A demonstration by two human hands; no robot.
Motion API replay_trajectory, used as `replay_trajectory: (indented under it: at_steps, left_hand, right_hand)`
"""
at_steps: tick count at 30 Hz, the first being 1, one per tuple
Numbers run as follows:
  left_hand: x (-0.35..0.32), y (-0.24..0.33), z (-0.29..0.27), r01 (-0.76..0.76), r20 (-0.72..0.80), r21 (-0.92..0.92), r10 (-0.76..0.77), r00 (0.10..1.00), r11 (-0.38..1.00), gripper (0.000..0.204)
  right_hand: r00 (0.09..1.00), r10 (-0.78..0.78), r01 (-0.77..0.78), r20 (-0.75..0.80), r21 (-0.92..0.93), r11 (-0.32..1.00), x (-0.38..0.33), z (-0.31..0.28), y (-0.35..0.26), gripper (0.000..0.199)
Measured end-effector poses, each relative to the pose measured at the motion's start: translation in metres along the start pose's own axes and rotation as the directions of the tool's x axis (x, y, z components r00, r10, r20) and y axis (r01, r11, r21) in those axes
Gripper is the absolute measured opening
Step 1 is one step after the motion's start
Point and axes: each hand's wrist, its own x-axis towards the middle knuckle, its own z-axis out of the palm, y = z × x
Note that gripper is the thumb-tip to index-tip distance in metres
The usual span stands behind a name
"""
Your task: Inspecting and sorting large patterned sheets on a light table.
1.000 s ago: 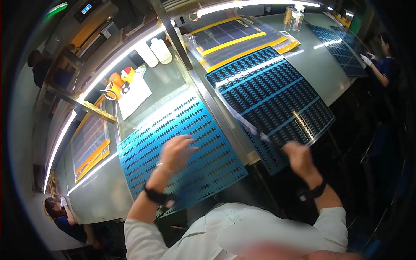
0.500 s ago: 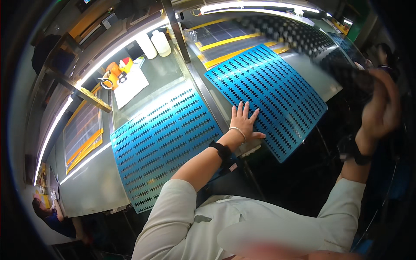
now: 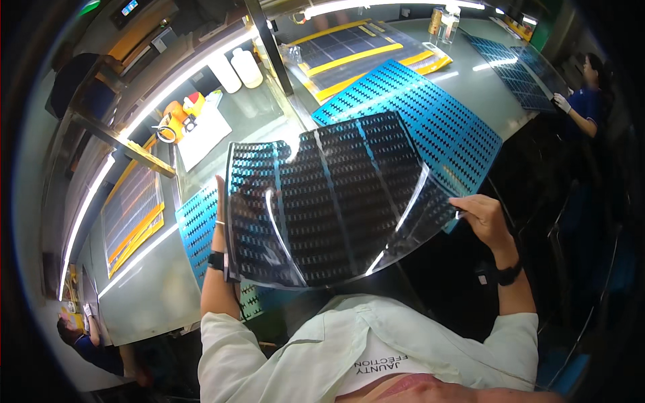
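A glossy, flexible dark plastic sheet [image 3: 336, 201] with rows of small printed shapes is held up in front of me, bowed between my hands. My right hand [image 3: 485, 218] pinches its right corner. At the left edge, my left hand [image 3: 220, 195] grips it; most of those fingers are hidden by the sheet. Behind the dark sheet, a blue sheet [image 3: 430, 121] with rows of black toothed shapes lies on the right-hand table. A second blue sheet [image 3: 196, 218], largely covered from view, is on the left-hand table.
Yellow-edged clear sheets [image 3: 353, 57] lie on the far table, and another yellow-edged panel [image 3: 134, 208] at left. White bottles [image 3: 247, 67], orange tape rolls [image 3: 173, 119] and paper [image 3: 205, 134] stand near a metal post [image 3: 269, 47]. Co-workers [image 3: 584, 101] are at both sides.
The dark sheet has swung from the upper right to in front of me. My left hand has left the right blue sheet and taken the dark sheet's left edge; my right hand has come lower.
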Motion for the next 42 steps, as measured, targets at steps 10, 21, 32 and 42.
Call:
replay_trajectory:
  at_steps: [10, 21, 32, 42]
  left_hand:
    - [-0.095, 0.061, -0.084, 0.123, -0.532, 0.501, 0.193, 0.825, 0.856, 0.026]
    - [-0.259, 0.034, -0.137, 0.017, -0.673, 0.503, 0.379, 0.635, 0.864, 0.023]
    - [-0.270, 0.029, -0.145, 0.051, -0.711, 0.476, 0.350, 0.610, 0.878, 0.027]
    - [-0.242, 0.054, -0.138, 0.002, -0.644, 0.530, 0.401, 0.652, 0.848, 0.021]
  right_hand:
    - [0.779, 0.577, -0.613, 0.248, 0.499, 0.613, 0.000, 0.061, -0.034, 0.024]
    - [0.770, 0.624, -0.621, 0.134, 0.387, 0.682, -0.017, 0.159, -0.066, 0.023]
    - [0.635, 0.608, -0.759, 0.478, 0.531, 0.376, -0.036, 0.175, -0.083, 0.014]
    - [0.776, 0.612, -0.619, 0.152, 0.365, 0.695, -0.022, 0.181, -0.065, 0.012]
